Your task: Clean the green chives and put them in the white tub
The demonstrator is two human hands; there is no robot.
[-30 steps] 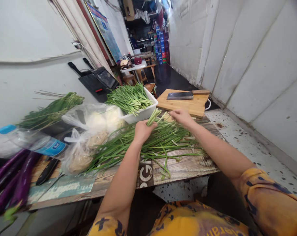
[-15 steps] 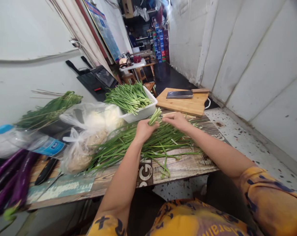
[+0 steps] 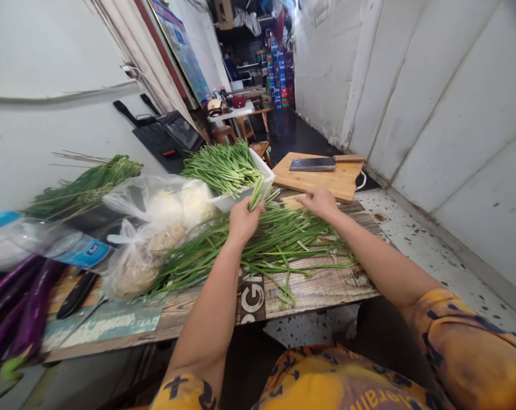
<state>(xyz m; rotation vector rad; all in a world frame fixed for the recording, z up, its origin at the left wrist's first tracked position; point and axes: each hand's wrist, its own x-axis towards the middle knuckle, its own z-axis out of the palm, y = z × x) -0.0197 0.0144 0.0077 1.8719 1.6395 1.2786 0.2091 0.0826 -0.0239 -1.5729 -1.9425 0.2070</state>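
A pile of long green chive stalks (image 3: 279, 242) lies spread across the wooden table (image 3: 326, 285). My left hand (image 3: 240, 219) is closed round a small bunch of stalks (image 3: 256, 195), whose cut ends point up toward the white tub (image 3: 249, 196). My right hand (image 3: 320, 202) rests on the far end of the pile near the cutting board (image 3: 321, 179), with its fingers curled and pinching at stalk ends. The white tub holds more green stalks (image 3: 223, 165).
A cleaver (image 3: 313, 164) lies on the cutting board. Plastic bags (image 3: 155, 228) with pale food sit left of the pile, beside a black-handled knife (image 3: 76, 293), purple aubergines (image 3: 14, 319), a water bottle (image 3: 40, 245) and another green bunch (image 3: 87, 188). Floor drops off right.
My left hand has carried its bunch a little left and up, close to the white tub. My right hand has drawn apart from it, toward the cutting board.
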